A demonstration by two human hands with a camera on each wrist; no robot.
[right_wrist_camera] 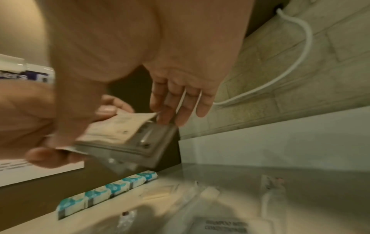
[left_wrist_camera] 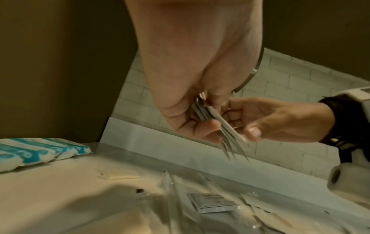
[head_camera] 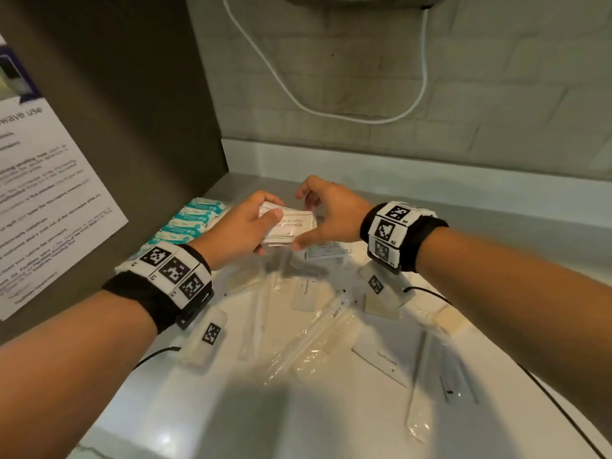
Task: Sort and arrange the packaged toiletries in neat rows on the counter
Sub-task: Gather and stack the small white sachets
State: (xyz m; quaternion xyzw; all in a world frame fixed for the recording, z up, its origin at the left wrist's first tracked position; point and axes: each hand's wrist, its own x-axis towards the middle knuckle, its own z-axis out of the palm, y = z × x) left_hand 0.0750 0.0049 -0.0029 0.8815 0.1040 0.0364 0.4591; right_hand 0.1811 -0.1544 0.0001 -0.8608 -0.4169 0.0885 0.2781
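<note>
A stack of white shampoo-with-conditioner sachets (head_camera: 291,226) (left_wrist_camera: 218,125) (right_wrist_camera: 120,131) is held above the counter (head_camera: 331,422). My left hand (head_camera: 268,230) grips its left end, thumb on top and fingers beneath. My right hand (head_camera: 309,217) holds the right end, thumb at the near corner and fingers (right_wrist_camera: 180,110) against the far edge. One more sachet (head_camera: 328,250) (left_wrist_camera: 212,203) lies on the counter below. A row of teal-and-white packets (head_camera: 188,223) (left_wrist_camera: 40,152) (right_wrist_camera: 108,191) lines the left side.
Loose toothpaste packets (head_camera: 385,362), clear-wrapped toothbrushes (head_camera: 314,336) and other wrapped items (head_camera: 453,382) lie scattered on the near counter. A brown panel with a paper notice (head_camera: 43,193) stands at the left. A white cord (head_camera: 331,112) hangs on the tiled back wall.
</note>
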